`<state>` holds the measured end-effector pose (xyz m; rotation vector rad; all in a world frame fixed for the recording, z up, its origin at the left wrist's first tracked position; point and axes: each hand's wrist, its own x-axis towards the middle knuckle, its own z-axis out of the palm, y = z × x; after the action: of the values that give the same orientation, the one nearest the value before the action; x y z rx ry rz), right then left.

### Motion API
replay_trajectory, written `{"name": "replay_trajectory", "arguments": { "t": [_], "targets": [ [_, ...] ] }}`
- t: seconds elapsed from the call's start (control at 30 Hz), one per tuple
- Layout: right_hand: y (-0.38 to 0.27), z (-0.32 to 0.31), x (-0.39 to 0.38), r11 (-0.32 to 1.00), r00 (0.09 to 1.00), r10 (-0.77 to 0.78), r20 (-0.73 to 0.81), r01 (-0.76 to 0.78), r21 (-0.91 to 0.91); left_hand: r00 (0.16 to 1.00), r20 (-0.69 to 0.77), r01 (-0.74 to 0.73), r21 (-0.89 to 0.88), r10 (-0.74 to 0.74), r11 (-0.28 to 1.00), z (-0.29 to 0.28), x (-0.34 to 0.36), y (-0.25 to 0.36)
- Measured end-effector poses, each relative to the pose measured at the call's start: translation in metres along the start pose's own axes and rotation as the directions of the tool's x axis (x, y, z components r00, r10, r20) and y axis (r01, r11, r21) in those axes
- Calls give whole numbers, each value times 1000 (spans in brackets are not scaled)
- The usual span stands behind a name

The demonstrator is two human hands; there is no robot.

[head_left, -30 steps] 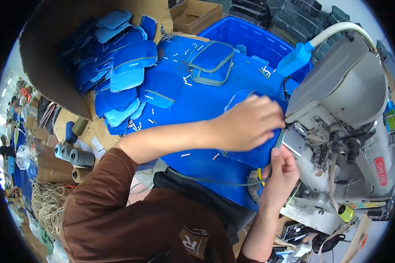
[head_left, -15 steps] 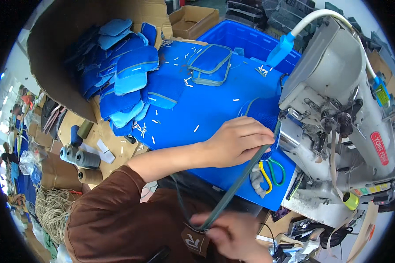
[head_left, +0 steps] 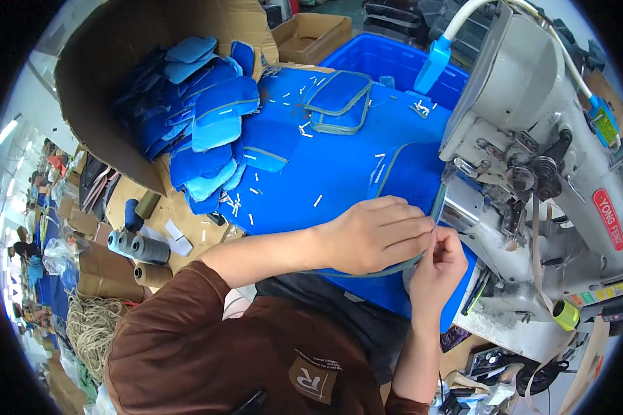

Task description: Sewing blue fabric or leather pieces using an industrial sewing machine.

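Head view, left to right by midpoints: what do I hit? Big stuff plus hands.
Rope coil → pile of blue fabric pieces → left hand → right hand → gray sewing machine.

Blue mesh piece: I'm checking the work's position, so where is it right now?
In the head view, the blue mesh piece lies right of centre on the blue table, just left of the sewing machine and beyond the left hand.

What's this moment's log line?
left hand: against grey-green tape | right hand: fingertips at tape | blue mesh fabric: at sewing machine
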<state>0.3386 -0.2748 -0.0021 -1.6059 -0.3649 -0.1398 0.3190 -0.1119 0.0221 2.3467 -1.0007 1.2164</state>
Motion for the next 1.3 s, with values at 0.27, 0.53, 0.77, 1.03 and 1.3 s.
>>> {"name": "replay_trajectory", "arguments": {
  "t": [0.27,0.53,0.77,1.03,1.3],
  "targets": [
    [9,6,21,998,1000,-6,-23,8,62,999,37,2,-38,-1,999,3,8,-17],
    [6,10,29,1000,999,18,-40,-18,13,995,66,81,-107,-74,991,8,11,-27],
    [8,19,22,963,996,77,36,-65,-263,824,272,565,-354,-496,745,-4,18,-30],
    [16,22,27,943,993,-109,42,117,-311,977,128,197,-226,-172,954,8,8,-37],
    [20,14,31,903,983,-164,78,181,-389,995,98,-20,-69,26,997,13,13,-47]
  ]
}}
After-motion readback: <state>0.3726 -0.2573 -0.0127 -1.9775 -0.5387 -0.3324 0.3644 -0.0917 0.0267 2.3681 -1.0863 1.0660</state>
